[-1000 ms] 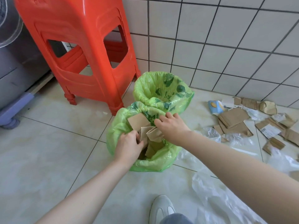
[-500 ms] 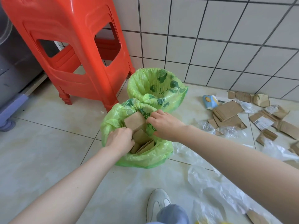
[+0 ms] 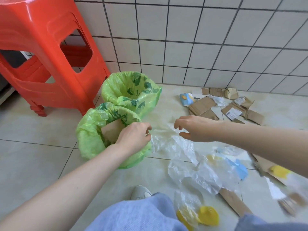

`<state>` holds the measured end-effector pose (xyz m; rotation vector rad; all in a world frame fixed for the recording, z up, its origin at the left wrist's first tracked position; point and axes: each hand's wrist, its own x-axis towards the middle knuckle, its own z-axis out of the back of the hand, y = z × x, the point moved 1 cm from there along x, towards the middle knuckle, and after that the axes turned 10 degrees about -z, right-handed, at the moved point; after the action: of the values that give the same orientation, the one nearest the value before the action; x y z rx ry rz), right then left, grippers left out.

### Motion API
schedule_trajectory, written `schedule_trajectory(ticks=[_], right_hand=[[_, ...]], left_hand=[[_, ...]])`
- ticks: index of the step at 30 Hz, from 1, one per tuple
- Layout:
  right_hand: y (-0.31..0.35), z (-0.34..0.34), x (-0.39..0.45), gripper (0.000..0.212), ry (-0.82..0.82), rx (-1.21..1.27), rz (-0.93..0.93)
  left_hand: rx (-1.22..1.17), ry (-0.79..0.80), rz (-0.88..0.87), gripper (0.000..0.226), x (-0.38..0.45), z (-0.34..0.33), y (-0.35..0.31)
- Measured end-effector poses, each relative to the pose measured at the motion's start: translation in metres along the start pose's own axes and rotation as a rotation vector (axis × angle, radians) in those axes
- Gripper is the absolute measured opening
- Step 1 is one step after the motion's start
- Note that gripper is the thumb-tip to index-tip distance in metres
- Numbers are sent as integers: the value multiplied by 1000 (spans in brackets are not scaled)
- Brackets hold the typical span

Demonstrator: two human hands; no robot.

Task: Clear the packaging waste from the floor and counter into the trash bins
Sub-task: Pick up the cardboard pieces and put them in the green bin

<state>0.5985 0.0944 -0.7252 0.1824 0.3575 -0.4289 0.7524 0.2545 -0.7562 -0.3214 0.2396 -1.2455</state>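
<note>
An orange stool (image 3: 50, 55) stands close on the left of two green-lined bins (image 3: 131, 90), which touch each other. Brown cardboard (image 3: 110, 130) fills the near bin's mouth; the far bin's mouth is open. Clear plastic wrap (image 3: 175, 144) and cardboard scraps (image 3: 205, 105) litter the floor (image 3: 33, 139) to the right; bare tile lies left.

A single head-worn camera looks steeply down, close above the tiled floor (image 3: 41, 130).
</note>
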Motion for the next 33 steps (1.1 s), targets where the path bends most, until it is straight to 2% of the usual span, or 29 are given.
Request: schedule_trajectory(ticks=[6,12,19,22,24,26,30,33], right_hand=[[-81,-55,-81,29,169,-8,-166],[-137,-117,-145,28,351,43,-267],[-172,-191,-165,30,488,158,-395],[-191,-221,-162,34,517,146,-519],[-207,-237,-161,34,502,127,-619],[-224,-251,-161,33,440,127,-702],[-245,-264,-163,31,183,162,-803],[-253,-273,-158,37,-5,179,-866]], left_hand=[[-80,128,-145,25,28,-64,-62],[-58,348,-359,25,43,-126,-114],[16,508,-655,27,44,-196,-154],[1,564,-820,20,43,-229,-170],[12,605,-954,14,45,-255,-181],[-21,658,-957,19,44,-283,-195],[43,705,-938,26,36,-308,-212],[108,706,-938,37,34,-315,-210]])
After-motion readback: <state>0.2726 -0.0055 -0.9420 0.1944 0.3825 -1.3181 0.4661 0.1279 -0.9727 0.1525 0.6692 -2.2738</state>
